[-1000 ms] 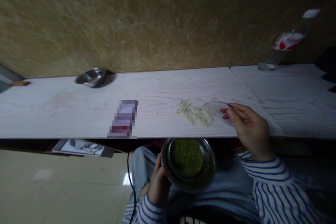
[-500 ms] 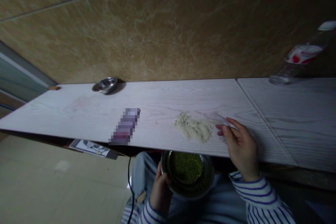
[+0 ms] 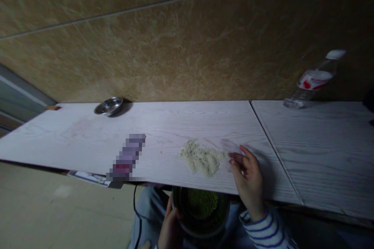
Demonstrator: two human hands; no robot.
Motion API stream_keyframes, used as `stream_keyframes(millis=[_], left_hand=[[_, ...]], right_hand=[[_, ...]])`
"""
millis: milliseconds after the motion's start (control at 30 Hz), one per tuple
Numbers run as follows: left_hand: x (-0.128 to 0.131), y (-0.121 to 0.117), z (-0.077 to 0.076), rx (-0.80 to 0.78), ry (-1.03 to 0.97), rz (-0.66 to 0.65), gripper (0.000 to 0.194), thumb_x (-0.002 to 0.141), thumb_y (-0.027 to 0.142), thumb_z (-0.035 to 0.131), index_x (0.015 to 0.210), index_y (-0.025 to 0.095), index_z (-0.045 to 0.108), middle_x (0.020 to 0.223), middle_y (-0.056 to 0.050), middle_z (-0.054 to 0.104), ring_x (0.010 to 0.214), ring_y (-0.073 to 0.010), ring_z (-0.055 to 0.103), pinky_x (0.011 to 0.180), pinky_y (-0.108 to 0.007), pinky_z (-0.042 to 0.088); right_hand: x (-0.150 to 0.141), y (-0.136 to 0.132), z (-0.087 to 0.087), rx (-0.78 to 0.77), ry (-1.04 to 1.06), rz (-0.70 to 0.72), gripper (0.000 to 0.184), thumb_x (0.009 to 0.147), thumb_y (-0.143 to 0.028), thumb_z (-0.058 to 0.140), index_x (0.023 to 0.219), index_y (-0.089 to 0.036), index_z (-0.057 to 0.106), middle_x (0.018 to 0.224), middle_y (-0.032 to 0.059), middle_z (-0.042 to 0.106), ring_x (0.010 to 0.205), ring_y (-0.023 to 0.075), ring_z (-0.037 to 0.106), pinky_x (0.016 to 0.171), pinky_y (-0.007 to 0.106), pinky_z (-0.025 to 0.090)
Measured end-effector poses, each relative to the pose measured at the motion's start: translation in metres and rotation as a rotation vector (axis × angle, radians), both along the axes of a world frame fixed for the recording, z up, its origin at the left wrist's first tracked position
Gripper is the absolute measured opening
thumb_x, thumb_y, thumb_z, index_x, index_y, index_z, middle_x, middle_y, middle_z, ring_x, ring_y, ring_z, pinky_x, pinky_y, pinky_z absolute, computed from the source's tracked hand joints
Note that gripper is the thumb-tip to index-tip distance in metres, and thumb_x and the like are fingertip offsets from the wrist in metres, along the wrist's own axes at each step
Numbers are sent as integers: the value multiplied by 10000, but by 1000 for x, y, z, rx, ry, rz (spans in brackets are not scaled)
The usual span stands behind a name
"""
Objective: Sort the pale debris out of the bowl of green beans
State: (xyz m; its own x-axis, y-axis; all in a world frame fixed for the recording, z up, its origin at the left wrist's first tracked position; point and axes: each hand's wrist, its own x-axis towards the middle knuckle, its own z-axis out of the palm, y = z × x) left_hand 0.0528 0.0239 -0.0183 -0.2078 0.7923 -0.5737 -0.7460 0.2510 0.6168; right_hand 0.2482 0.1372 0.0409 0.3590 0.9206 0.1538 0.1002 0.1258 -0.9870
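A pile of white rice flecked with dark grains (image 3: 201,158) lies on the pale wooden table (image 3: 181,124) near its front edge. My right hand (image 3: 247,177) rests just right of the pile, fingers pinched on a thin clear plastic piece (image 3: 230,147) that lies on the table. Below the table edge, my left hand (image 3: 168,228) grips the rim of a steel bowl (image 3: 201,212) filled with green mung beans, held over my lap.
A small empty steel bowl (image 3: 108,106) sits at the back left against the tiled wall. A plastic water bottle (image 3: 312,79) stands at the back right. A blurred rectangular object (image 3: 127,157) lies left of the rice. A seam (image 3: 271,148) splits the table.
The view has tilted up and shifted, so the bean bowl sits lower and partly under the table edge. My right hand slid slightly left toward the rice with the clear piece.
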Motion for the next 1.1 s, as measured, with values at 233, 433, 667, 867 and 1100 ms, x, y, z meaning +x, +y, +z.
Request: stream_keyframes(millis=[233, 433, 667, 867, 1100], left_hand=[[-8, 2, -8, 15, -27, 8, 538, 547, 129, 657, 1060, 273, 730, 1034, -59, 730, 1189, -354, 572, 949, -440, 459], [-21, 11, 5, -8, 48, -86, 543, 542, 127, 636, 1063, 256, 724, 1012, -37, 730, 1030, -293, 639, 880, -387, 484], [-29, 17, 6, -25, 4, -168, 578, 539, 132, 623, 1099, 253, 704, 948, -43, 750, 905, -289, 671, 776, -389, 518], [-27, 17, 11, -33, -30, -153, 556, 558, 142, 648, 1090, 284, 724, 1078, -31, 751, 1116, -323, 627, 935, -442, 490], [-30, 13, 14, -33, -46, -146, 466, 597, 143, 658, 1032, 288, 740, 1027, -5, 749, 1078, -287, 627, 906, -400, 500]], right_hand=[[4, 6, -1, 60, 121, -108, 527, 789, -350, 698, 1267, -214, 522, 992, 101, 736, 885, 213, 690, 734, 346, 535], [10, 1, -2, 64, 112, -210, 509, 785, -361, 698, 1250, -212, 553, 993, 92, 742, 833, 201, 690, 767, 376, 553], [42, -19, 0, -93, -263, -161, 467, 820, -402, 662, 1241, -202, 642, 1090, 128, 749, 1014, 282, 702, 908, 460, 552], [22, -21, 19, -120, -504, -2, 400, 890, -355, 568, 1247, -202, 663, 1003, 108, 785, 920, 265, 743, 823, 421, 592], [26, -20, 23, -175, -615, 4, 402, 883, -306, 539, 1247, -196, 669, 987, 102, 787, 898, 274, 747, 816, 433, 597]])
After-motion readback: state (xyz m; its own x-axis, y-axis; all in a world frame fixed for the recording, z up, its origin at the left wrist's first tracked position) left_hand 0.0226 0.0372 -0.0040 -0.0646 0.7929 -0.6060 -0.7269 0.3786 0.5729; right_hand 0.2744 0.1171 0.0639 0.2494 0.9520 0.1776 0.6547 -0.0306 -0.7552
